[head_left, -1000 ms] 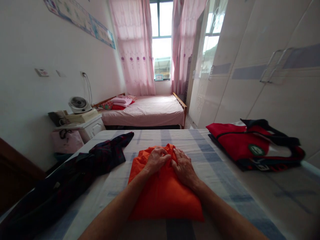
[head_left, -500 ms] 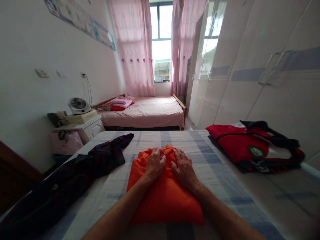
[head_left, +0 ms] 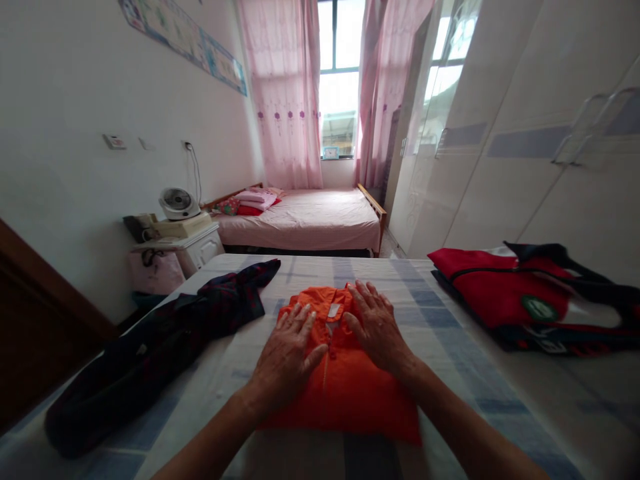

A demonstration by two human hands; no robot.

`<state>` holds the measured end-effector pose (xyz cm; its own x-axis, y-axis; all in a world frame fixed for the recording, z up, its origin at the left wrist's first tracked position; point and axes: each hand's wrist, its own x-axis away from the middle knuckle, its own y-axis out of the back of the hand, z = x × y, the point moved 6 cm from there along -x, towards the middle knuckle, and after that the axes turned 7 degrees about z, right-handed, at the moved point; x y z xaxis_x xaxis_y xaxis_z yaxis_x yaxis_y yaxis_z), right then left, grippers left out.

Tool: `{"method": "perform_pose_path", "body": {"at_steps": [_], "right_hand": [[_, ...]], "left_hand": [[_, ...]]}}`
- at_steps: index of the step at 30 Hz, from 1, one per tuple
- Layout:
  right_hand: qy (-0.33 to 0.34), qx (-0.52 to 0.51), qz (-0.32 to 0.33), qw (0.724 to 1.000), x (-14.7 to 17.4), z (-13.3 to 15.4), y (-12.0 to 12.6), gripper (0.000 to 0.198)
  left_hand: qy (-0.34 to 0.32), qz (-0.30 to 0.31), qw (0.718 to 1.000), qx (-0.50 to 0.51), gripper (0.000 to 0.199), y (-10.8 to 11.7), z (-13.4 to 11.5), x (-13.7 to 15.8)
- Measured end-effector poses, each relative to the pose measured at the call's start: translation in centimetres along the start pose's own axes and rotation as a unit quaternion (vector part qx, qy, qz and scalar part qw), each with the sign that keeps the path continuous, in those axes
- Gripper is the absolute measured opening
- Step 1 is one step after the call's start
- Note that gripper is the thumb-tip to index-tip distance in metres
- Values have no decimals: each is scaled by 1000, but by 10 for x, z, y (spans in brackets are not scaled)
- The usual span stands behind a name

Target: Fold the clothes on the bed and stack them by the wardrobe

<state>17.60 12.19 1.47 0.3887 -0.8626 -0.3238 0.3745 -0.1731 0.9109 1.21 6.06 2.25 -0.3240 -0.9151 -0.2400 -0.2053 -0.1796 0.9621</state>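
Observation:
A folded orange jacket (head_left: 350, 393) lies in front of me on a bed with a blue and white checked sheet (head_left: 345, 267). Its collar, a pale label and a zipper show at the far end. My left hand (head_left: 287, 357) rests flat on the jacket's left side, fingers stretched out. On the right side of the collar lies my right hand (head_left: 377, 327), open, its fingers spread. To the left is a crumpled dark plaid garment (head_left: 190, 333). A folded red and navy jacket (head_left: 505, 293) with a green round badge lies to the right.
Beyond the sheet stands a second bed (head_left: 320, 220) with pink bedding, below a window with pink curtains (head_left: 285, 87). At left, a white cabinet (head_left: 200, 250) carries a small fan (head_left: 179, 203). White wardrobes (head_left: 520, 173) line the right wall.
My left hand has moved left and flattened, and the two hands are farther apart. The jacket's collar, label and zipper now show between them. The view has turned slightly left.

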Motion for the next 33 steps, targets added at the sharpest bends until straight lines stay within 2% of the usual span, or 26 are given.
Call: {"method": "perform_pose_path", "body": {"at_steps": [4, 7, 10, 12, 14, 16, 18, 21, 23, 26, 29, 31, 33], "right_hand": [[14, -13, 88, 996, 2, 9, -26, 53], [6, -26, 119, 993, 1, 9, -35, 53], [6, -72, 113, 991, 0, 4, -22, 54], [-25, -115, 67, 991, 4, -10, -3, 55], [-89, -156, 13, 984, 16, -32, 13, 58], [-171, -212, 9, 962, 32, -57, 18, 62], [-256, -293, 52, 920, 50, -76, 13, 66], [-323, -444, 110, 828, 68, -81, 3, 69], [-331, -521, 126, 777, 70, -75, 1, 64], [-328, -585, 160, 724, 64, -65, -1, 47], [-306, -657, 200, 659, 56, -56, -6, 34], [-294, -707, 219, 605, 51, -48, -10, 32], [-290, -736, 231, 566, 49, -40, -15, 33]], "left_hand": [[18, 33, 999, 19, 66, -30, 1, 14], [32, 39, 998, 34, 67, -35, 4, 12], [38, 51, 997, 50, 63, -26, 5, 13], [30, 41, 997, 57, 59, -12, 1, 21], [2, 17, 997, 72, 52, 5, -10, 36], [-25, -9, 994, 106, 40, 19, -24, 56], [-36, -26, 989, 143, 28, 26, -35, 76], [-47, -43, 990, 122, 28, 22, -44, 93], [-76, -47, 995, 45, 47, 13, -47, 95], [-123, -45, 989, -65, 67, -3, -49, 88], [-142, -65, 980, -121, 64, -12, -47, 79], [-156, -92, 973, -142, 61, -14, -46, 77], [-179, -124, 964, -155, 58, -14, -44, 77]]}}
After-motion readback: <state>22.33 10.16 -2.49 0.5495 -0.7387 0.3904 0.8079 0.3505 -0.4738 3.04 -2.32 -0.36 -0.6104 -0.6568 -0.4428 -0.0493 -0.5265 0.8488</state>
